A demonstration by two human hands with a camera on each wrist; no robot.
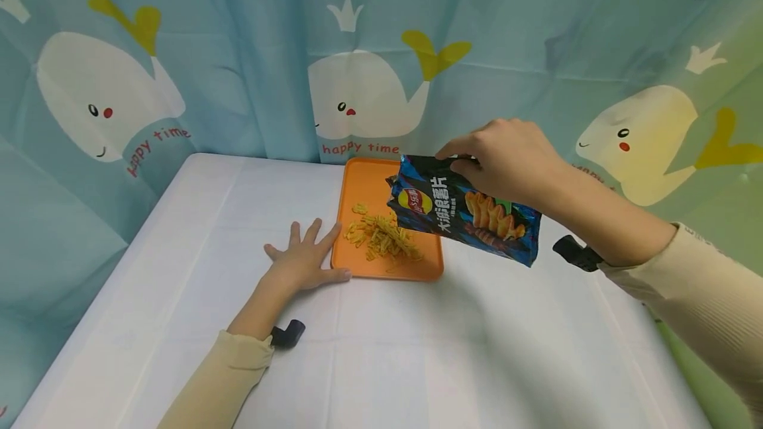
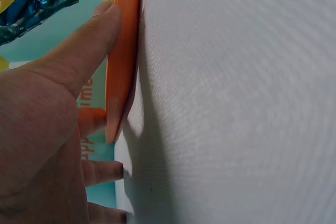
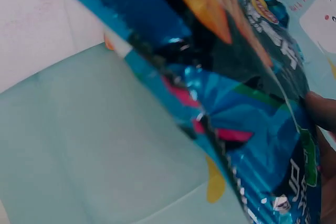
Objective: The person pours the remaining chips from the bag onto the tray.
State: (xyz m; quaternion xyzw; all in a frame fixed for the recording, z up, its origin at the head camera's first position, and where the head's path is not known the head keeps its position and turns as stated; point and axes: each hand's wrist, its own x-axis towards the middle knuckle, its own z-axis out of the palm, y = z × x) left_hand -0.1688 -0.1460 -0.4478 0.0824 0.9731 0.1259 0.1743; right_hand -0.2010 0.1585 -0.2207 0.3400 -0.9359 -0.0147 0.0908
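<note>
My right hand (image 1: 507, 154) grips a dark blue chip bag (image 1: 465, 210) by its upper side, thumb and fingers pinching the foil. The bag hangs tilted over the right part of an orange tray (image 1: 369, 181), its torn end facing left. On the tray lies a loose heap of yellow, ridged chips (image 1: 381, 237). My left hand (image 1: 301, 260) is spread at the tray's left edge, thumb by the near corner. In the left wrist view its thumb (image 2: 100, 30) rests against the tray rim (image 2: 125, 51). The bag (image 3: 210, 77) fills much of the right wrist view, a fingertip (image 3: 321, 111) at its side.
A white-covered table (image 1: 387, 356) lies under the tray. Behind it hangs a light blue curtain (image 1: 262, 51) with printed whales, close to the tray's far edge. Black wrist-worn devices sit at the left wrist (image 1: 289, 334) and right wrist (image 1: 577, 254).
</note>
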